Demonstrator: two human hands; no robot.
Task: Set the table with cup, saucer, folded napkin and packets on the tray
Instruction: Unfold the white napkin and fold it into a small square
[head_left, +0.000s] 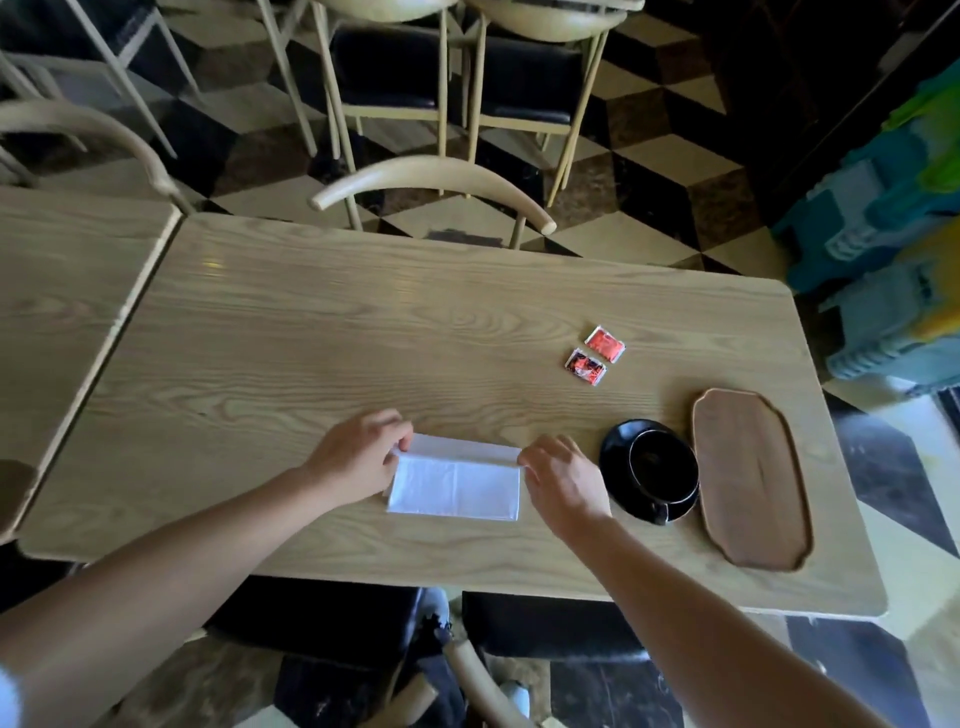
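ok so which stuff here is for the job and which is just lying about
For the job: napkin, held by left hand and right hand; cup; saucer; packets; tray.

Lying about: chair; side table; foam blocks.

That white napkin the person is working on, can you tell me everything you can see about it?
The napkin is white and looks like thin paper or cloth, with faint creases. It lies flat on the wooden table, partly folded into a wide rectangle, a narrow strip showing along its far edge. The left hand pinches its far left corner, the right hand its far right corner. It sits left of the black cup and saucer, apart from them.
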